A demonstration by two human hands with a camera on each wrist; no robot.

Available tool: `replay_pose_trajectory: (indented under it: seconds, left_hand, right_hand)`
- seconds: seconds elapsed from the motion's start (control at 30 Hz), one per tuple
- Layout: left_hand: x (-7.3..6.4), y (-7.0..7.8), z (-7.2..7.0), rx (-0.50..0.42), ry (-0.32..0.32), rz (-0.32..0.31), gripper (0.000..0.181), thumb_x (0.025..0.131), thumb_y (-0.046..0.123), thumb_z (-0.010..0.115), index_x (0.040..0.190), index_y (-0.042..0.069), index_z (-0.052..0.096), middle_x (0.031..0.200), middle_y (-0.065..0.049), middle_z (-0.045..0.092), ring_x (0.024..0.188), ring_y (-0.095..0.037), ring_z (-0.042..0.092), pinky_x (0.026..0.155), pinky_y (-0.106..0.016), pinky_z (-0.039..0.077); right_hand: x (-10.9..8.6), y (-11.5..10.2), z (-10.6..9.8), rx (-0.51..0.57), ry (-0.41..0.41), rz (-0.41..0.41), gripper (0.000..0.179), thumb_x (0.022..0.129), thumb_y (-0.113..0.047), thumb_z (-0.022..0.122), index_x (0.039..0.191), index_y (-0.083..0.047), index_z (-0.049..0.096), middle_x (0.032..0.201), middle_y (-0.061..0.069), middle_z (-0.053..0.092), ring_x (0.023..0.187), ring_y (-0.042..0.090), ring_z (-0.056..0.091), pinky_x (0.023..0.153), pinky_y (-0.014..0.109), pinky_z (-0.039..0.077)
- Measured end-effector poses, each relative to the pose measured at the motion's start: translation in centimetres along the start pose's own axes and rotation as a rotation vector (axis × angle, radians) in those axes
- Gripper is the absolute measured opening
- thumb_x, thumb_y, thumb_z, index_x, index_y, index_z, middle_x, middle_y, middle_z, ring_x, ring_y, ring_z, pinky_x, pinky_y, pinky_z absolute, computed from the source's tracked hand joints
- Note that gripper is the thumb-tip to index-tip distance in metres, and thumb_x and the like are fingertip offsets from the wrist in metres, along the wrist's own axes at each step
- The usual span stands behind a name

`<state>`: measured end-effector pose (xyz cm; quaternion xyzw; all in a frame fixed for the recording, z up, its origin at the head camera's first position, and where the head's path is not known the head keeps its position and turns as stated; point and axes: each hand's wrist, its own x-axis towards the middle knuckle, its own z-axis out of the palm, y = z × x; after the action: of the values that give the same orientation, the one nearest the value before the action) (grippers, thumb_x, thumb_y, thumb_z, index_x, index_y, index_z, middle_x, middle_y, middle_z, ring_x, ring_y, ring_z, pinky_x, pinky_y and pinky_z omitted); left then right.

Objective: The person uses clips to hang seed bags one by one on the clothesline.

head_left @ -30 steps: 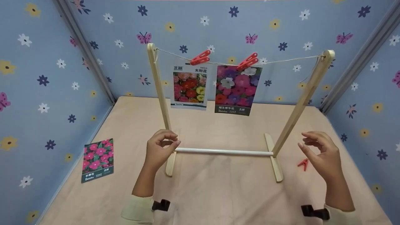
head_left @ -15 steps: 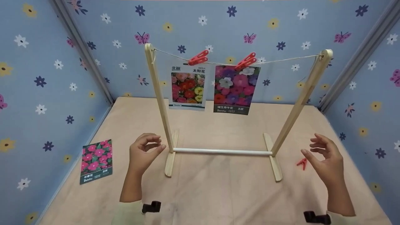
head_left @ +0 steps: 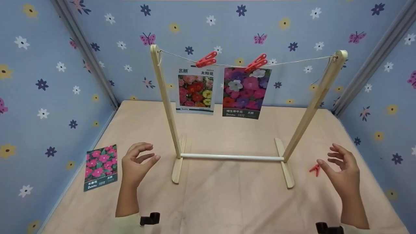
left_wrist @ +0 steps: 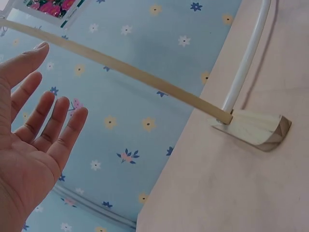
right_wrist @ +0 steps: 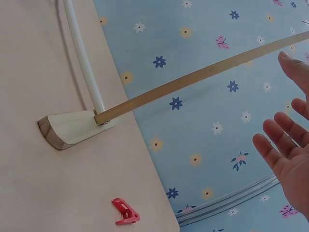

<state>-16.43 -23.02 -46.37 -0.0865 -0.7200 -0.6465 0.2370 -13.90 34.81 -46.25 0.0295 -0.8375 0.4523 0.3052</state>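
Observation:
My left hand (head_left: 136,165) hovers between a flower seed packet (head_left: 101,166) lying at the left and the wooden stand's left post (head_left: 166,107). Its fingers are loosely bent and hold nothing. Over at the right, my right hand (head_left: 343,172) is also bare, fingers relaxed, beside a red clothespin (head_left: 315,169) on the table. In the right wrist view that clothespin (right_wrist: 125,211) lies apart from the hand. From the stand's string (head_left: 299,61) hang a white-bordered seed packet (head_left: 195,92) and a pink-and-purple one (head_left: 246,92), each under a red clothespin (head_left: 206,59).
A white rod (head_left: 232,157) joins the stand's two wooden feet (head_left: 287,175) low across the table (head_left: 221,201). The right post (head_left: 313,105) leans outward. Flowered blue walls (head_left: 81,107) enclose the table at the back and both sides.
My left hand has moved left, away from the stand's left post and toward the seed packet on the table. My right hand has shifted slightly right and down, its fingers spreading a little.

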Motion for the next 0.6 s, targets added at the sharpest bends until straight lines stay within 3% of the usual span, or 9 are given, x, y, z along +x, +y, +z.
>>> replay_pose_trajectory:
  seconds: [0.1,0.3,0.6]
  left_hand:
    - [-0.4,0.8,-0.3,0.021,0.018,-0.025,0.037,0.072,-0.013,0.079,0.106,-0.013,0.065,0.112,-0.019,0.057,0.101,-0.021,0.061,0.086,-0.038,0.056]
    - [-1.0,0.5,-1.3,0.064,0.060,-0.051,0.043,0.072,-0.012,0.079,0.112,-0.012,0.063,0.114,-0.016,0.057,0.107,-0.027,0.058,0.089,-0.037,0.054]
    - [-1.4,-3.3,-3.7,0.070,0.185,-0.115,0.049,0.073,-0.009,0.081,0.119,-0.007,0.062,0.115,-0.008,0.058,0.109,-0.025,0.057,0.093,-0.027,0.052]
  right_hand:
    - [-0.2,0.2,-0.1,-0.015,0.003,0.036,0.067,0.077,0.010,0.077,0.138,-0.004,0.052,0.121,0.003,0.054,0.103,0.007,0.055,0.089,0.009,0.045]
    - [-0.8,0.7,-0.1,-0.060,0.023,0.108,0.066,0.078,0.003,0.079,0.138,-0.006,0.052,0.123,0.004,0.052,0.104,0.004,0.052,0.090,0.007,0.043]
    - [-1.9,3.1,0.4,0.011,0.181,0.112,0.061,0.079,0.005,0.077,0.135,-0.006,0.055,0.119,-0.001,0.055,0.102,0.007,0.056,0.088,0.011,0.046]
